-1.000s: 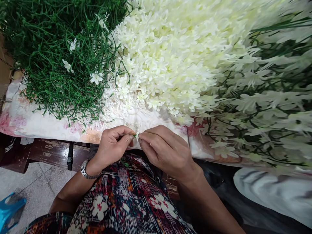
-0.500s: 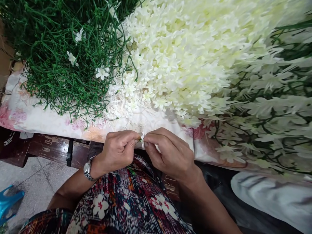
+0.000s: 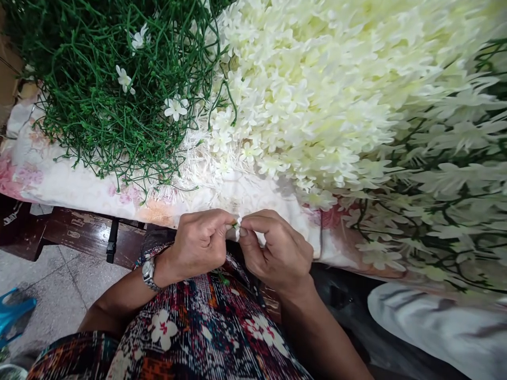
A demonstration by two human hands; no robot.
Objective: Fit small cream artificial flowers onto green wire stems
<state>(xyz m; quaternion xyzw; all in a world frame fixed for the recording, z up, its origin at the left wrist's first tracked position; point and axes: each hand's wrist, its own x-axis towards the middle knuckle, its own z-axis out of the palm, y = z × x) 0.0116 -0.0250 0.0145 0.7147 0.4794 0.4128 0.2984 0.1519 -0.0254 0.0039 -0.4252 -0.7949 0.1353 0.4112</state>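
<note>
Above my lap, my left hand (image 3: 203,240) and my right hand (image 3: 277,250) meet, both closed in a pinch. Between the fingertips shows a small white artificial flower (image 3: 239,221), its petals at the tips of my right fingers. A bit of green stem (image 3: 234,226) sticks out of my left thumb and forefinger, touching the flower. How far the stem goes into the flower is hidden by the fingers. Just beyond lie a pile of green plastic stems (image 3: 114,111) at the left and a heap of cream-white artificial flowers (image 3: 317,105) at the right.
A flowered cloth (image 3: 71,179) covers the table, with white thread-like pieces (image 3: 194,158) between the piles. Flowers on green stems (image 3: 443,211) spread at the right. A blue plastic object (image 3: 16,314) is on the floor at the lower left. Pale fabric (image 3: 428,327) shows lower right.
The view has shifted slightly, so the piles appear a little farther right and up. My hands keep the same pinch on the flower and stem.
</note>
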